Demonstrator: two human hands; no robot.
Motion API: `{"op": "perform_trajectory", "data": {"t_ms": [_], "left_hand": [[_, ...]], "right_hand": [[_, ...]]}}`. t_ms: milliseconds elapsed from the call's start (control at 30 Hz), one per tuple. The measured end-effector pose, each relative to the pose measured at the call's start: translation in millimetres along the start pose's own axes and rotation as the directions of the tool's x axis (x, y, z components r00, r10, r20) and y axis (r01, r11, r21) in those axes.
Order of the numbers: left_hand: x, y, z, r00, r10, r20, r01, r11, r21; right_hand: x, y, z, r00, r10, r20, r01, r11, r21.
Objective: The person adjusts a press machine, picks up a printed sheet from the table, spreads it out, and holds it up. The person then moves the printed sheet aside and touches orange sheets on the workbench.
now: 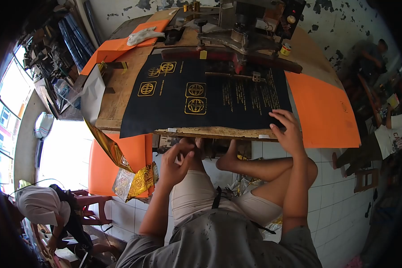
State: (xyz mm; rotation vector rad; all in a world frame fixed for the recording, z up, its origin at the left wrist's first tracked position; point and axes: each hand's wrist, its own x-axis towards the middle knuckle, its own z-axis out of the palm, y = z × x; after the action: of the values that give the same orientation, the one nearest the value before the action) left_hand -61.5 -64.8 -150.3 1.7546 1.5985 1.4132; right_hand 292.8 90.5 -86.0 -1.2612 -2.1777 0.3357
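Observation:
A black sheet point(165, 114) with gold-stamped emblems and lines of small text lies across the bench, partly beneath the press. Over its lower right edge is my right hand point(289, 134), fingers apart, fingertips at or just above the sheet; contact is hard to tell. My left hand point(176, 163) hovers above my lap, below the bench edge, with loosely bent fingers, thumb apart and nothing visible in it. The heavy metal press point(239, 44) stands at the back of the sheet. Left of that hand hangs gold foil point(143, 181) with stamped-out emblem shapes.
Orange sheets point(324, 111) lie right of the black one, with more orange material point(102, 165) at lower left. A white glove point(145, 35) rests at the back. One person point(53, 210) sits at lower left; others are at right. A small can point(285, 49) stands beside the press.

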Motion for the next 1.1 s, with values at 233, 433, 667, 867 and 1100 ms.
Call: {"op": "perform_trajectory", "data": {"t_ms": [233, 433, 667, 867, 1100], "left_hand": [[69.2, 17.0, 12.7, 0.938, 0.347, 0.001, -0.307, 0.829, 0.467], [80.9, 11.4, 9.6, 0.942, 0.323, 0.089, -0.323, 0.804, 0.499], [94.6, 13.9, 6.5, 0.883, 0.470, 0.017, -0.416, 0.765, 0.491], [55.7, 38.3, -22.0, 0.887, 0.447, 0.115, -0.447, 0.769, 0.457], [-0.9, 36.7, -24.9, 0.954, 0.221, 0.202, -0.292, 0.837, 0.464]], "right_hand": [[16.8, 9.1, -16.0, 0.984, 0.025, 0.176, -0.033, 0.999, 0.043], [20.4, 13.9, -11.0, 0.992, 0.003, 0.128, -0.011, 0.998, 0.063], [23.7, 16.6, -2.9, 0.967, -0.199, -0.157, 0.198, 0.980, -0.026], [-29.6, -10.4, -11.2, 0.972, -0.181, -0.150, 0.177, 0.984, -0.038], [-98.0, -19.4, 10.9, 0.966, -0.192, -0.171, 0.165, 0.973, -0.161]]}}
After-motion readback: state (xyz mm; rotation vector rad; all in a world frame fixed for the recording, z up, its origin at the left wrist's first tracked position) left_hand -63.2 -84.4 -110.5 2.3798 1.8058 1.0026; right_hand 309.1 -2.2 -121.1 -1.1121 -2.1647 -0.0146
